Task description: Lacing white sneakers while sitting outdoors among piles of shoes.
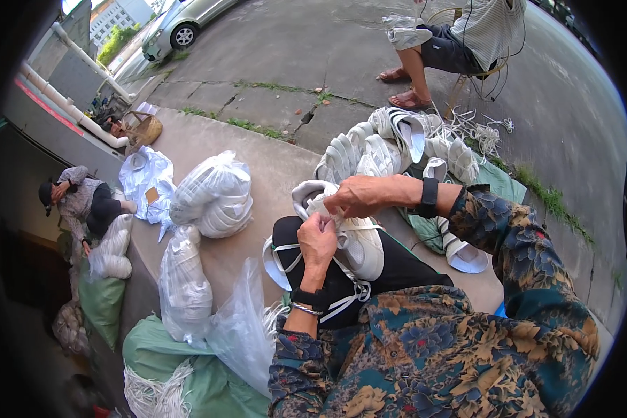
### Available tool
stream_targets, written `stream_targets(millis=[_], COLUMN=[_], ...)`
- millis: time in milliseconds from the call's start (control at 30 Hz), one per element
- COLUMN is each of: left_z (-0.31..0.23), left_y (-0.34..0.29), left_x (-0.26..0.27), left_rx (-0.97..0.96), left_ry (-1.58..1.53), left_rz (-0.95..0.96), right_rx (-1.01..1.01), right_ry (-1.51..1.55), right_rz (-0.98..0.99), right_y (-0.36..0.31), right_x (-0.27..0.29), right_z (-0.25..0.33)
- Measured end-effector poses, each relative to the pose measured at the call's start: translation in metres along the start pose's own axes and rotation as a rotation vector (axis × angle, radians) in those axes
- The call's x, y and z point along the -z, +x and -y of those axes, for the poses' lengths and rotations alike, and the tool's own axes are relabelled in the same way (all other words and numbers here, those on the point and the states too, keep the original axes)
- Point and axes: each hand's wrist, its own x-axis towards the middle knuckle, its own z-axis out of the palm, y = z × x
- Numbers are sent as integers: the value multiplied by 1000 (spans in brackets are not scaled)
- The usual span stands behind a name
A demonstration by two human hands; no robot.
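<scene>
White shoe (364, 253): on your lap, across the black trousers (414, 270); long axis slants from collar, far left, to toe, near right.
Clear bags (212, 198): well left of the shoe, on concrete, packed with white pieces.
Left hand (317, 244): at the shoe's left side, fingertips pinched narrow on the laces (350, 298); toe lies to its right. Loose ends hang past the toe.
Right hand (361, 197): over the far side of the lacing, fingers bent; you cannot tell whether they grip.
Nearer hand: both at the lacing, left closer to your body.
Shoe pile (376, 155): beyond your right hand.
</scene>
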Motion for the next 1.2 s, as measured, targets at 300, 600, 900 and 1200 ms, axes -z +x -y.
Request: stream_targets(millis=[300,600,900,1200], left_z=[22,-12,-12,-35], left_y=[-38,-30,-13,-6], left_x=[67,54,15,15], left_rx=[369,234,-19,163], left_ry=[-342,-531,279,534], left_rz=[5,41,-79,204], right_rx=[-16,-34,-137,-88], right_ry=[343,491,-220,-443], right_rz=[-300,-201,-188,33], right_y=[18,27,21,26], right_x=[-7,-17,-17,-12], right_z=[21,31,17,20])
